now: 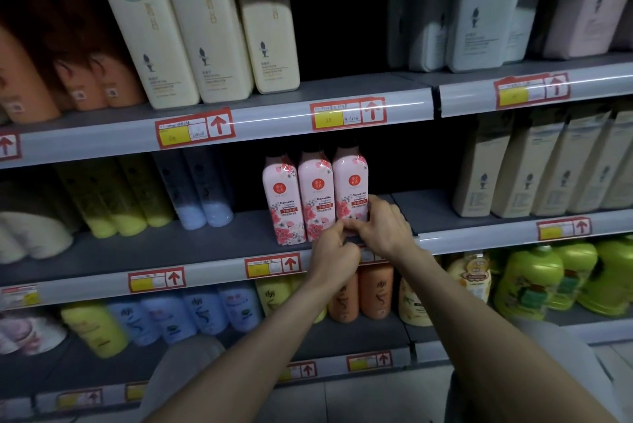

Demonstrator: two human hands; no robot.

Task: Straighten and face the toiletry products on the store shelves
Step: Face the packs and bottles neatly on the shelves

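Observation:
Three pink Camellia conditioner bottles stand upright side by side on the middle shelf (205,251), labels facing out. My right hand (380,227) grips the base of the rightmost pink bottle (351,183), fingers curled round its right side. My left hand (334,251) pinches the same bottle's lower left corner from below. The middle pink bottle (317,196) and the left pink bottle (282,200) touch each other and stand untouched by my hands.
Cream bottles (191,42) line the top shelf. Yellow bottles (113,203) and pale blue bottles (202,190) stand left of the pink ones, beige bottles (524,172) to the right. Orange bottles (373,292) and green jugs (534,282) fill the shelf below.

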